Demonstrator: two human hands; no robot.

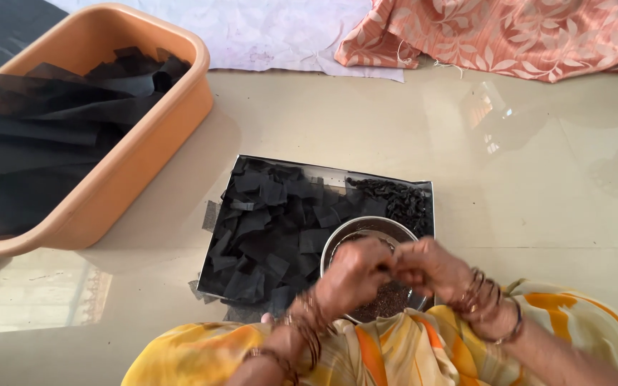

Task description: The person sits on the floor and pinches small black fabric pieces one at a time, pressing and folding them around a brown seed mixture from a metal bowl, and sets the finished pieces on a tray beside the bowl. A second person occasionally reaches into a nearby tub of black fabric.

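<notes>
The pale floor (409, 136) shines. At six o'clock the left hand (355, 275) and right hand (430, 268) meet over a steel bowl (337, 239) of dark seeds (388, 300), fingers pinched shut on something too small to see. Keeping the pinch over the bowl looks wise. Black cloth squares (273, 221) lie at nine o'clock.

hands 2 (355, 275) | steel bowl 1 (337, 239) | tray 1 (323, 168) | tub 1 (180, 107) (black squares uncountable)

A home floor used as a workspace.
Polished floor tiles (366, 121), with spread bedsheets (495, 32) at the top of the frame.
</notes>
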